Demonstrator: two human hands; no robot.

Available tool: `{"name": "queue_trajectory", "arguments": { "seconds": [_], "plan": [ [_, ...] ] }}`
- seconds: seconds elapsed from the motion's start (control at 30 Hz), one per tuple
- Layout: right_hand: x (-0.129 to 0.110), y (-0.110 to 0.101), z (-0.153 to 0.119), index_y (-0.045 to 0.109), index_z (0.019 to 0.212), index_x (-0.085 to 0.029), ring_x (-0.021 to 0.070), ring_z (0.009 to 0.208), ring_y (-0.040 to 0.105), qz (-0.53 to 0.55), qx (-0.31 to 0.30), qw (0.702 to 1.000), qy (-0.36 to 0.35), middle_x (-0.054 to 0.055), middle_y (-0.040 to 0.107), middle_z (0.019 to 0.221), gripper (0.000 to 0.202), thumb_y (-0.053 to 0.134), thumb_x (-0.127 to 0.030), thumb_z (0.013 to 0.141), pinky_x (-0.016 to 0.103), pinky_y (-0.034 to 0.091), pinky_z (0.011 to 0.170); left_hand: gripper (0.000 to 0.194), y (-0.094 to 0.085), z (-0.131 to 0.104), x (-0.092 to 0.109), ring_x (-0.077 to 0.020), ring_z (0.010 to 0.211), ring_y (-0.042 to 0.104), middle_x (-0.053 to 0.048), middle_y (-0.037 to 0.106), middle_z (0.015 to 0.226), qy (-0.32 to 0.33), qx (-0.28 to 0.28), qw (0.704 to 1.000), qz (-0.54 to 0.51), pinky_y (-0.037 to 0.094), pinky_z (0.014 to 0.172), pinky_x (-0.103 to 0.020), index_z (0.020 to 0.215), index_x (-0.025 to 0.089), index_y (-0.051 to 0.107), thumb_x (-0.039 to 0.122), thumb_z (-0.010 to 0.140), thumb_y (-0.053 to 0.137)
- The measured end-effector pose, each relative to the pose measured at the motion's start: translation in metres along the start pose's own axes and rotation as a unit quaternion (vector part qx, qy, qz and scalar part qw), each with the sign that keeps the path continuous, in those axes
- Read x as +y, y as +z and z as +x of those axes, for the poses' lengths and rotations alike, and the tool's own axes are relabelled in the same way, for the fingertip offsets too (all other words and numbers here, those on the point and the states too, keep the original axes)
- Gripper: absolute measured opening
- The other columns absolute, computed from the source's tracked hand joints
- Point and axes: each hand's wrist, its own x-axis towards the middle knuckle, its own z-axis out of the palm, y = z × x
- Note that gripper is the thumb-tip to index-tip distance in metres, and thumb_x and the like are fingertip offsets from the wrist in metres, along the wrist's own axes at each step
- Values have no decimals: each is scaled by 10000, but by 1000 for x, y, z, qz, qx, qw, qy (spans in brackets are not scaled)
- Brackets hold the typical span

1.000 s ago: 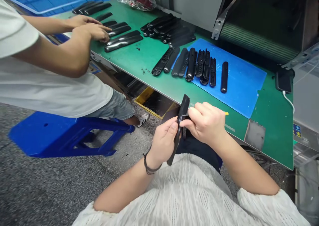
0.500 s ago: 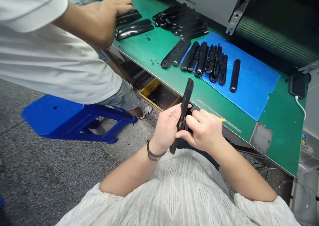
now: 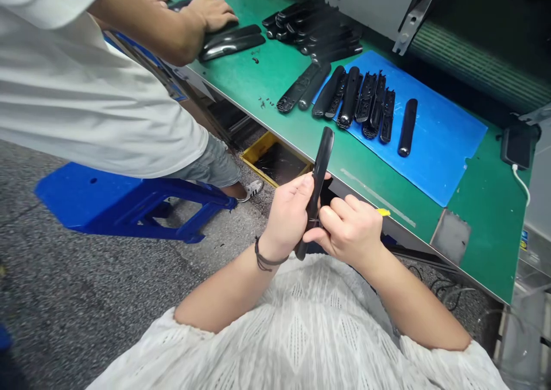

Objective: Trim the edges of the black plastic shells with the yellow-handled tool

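Ahead, a green table [image 3: 491, 238] bears black parts [image 3: 349, 96] above speckled floor [image 3: 107, 298].

My right hand [image 3: 346, 229] now has the knife [image 3: 383, 212] lower down the black piece [image 3: 322, 158], below my left thumb [image 3: 306, 186], not above.

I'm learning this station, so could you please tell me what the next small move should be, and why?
Probably draw the yellow-ended tool a little along the black piece: the right hand has its thin tip at that piece, which the left hand grips.
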Motion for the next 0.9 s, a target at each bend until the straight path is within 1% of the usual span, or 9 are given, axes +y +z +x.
{"name": "queue_trajectory", "arguments": {
  "seconds": [0.17, 0.23, 0.3, 0.4, 0.47, 0.63, 0.77, 0.83, 0.9],
  "plan": [
    [-10, 3, -9, 524, 649, -214, 159, 628, 336, 50, -37, 998, -1, 4, 490, 635, 676, 421, -794, 980, 340, 199, 591, 465, 0, 6, -2, -96, 460, 389, 34, 465, 556, -13, 8, 998, -61, 311, 438, -235, 1103, 177, 782, 599, 957, 652],
    [-14, 5, -12, 513, 642, -214, 156, 628, 342, 68, -45, 997, -3, 3, 488, 630, 708, 413, -845, 945, 340, 199, 592, 452, 1, 9, -2, -89, 421, 370, 45, 445, 527, -23, 10, 996, -87, 290, 405, -226, 1097, 182, 776, 595, 959, 653],
    [-18, 4, -14, 518, 650, -214, 156, 628, 342, 73, -52, 996, -5, 2, 489, 633, 707, 422, -852, 937, 340, 206, 592, 435, 1, 12, -1, -80, 387, 347, 54, 429, 510, -34, 18, 993, -111, 267, 376, -216, 1095, 185, 766, 583, 972, 642],
    [-22, 3, -14, 530, 673, -215, 159, 637, 351, 56, -64, 996, -16, 4, 502, 646, 635, 466, -768, 980, 342, 213, 601, 420, 3, 13, 2, -68, 359, 315, 68, 399, 501, -54, 46, 987, -142, 254, 355, -205, 1060, 178, 746, 575, 982, 633],
    [-25, 4, -15, 522, 674, -219, 162, 639, 353, 37, -54, 998, -24, 2, 495, 640, 592, 480, -704, 1011, 346, 203, 602, 425, 3, 14, 3, -60, 349, 283, 83, 361, 498, -70, 64, 982, -161, 242, 348, -197, 1051, 175, 727, 582, 985, 624],
    [-29, 12, -21, 474, 645, -224, 162, 616, 311, -2, 15, 999, -41, -13, 443, 593, 523, 581, -573, 1019, 352, 164, 582, 412, -1, 21, 0, -59, 358, 275, 99, 346, 505, -89, 126, 969, -195, 232, 344, -179, 1064, 162, 680, 561, 1011, 591],
    [-27, 21, -21, 484, 620, -214, 139, 588, 311, 69, 62, 995, -36, -32, 416, 550, 478, 673, -445, 994, 333, 198, 576, 394, -17, 33, -5, -58, 356, 255, 109, 308, 494, -90, 160, 955, -234, 210, 349, -171, 1028, 157, 661, 528, 1050, 527],
    [-24, 26, -18, 573, 688, -219, 133, 587, 369, 101, 39, 994, 4, -30, 465, 575, 358, 640, -357, 1012, 317, 242, 580, 391, -29, 38, -5, -60, 351, 248, 111, 299, 491, -90, 182, 948, -247, 208, 348, -176, 996, 166, 651, 538, 1042, 538],
    [-22, 33, -13, 683, 907, -229, 142, 633, 478, 97, -40, 991, 86, -1, 588, 708, 145, 594, -275, 1011, 307, 280, 577, 380, -41, 41, -4, -64, 347, 252, 111, 297, 489, -86, 207, 940, -256, 214, 346, -181, 976, 176, 641, 536, 1042, 538]
  ]
}}
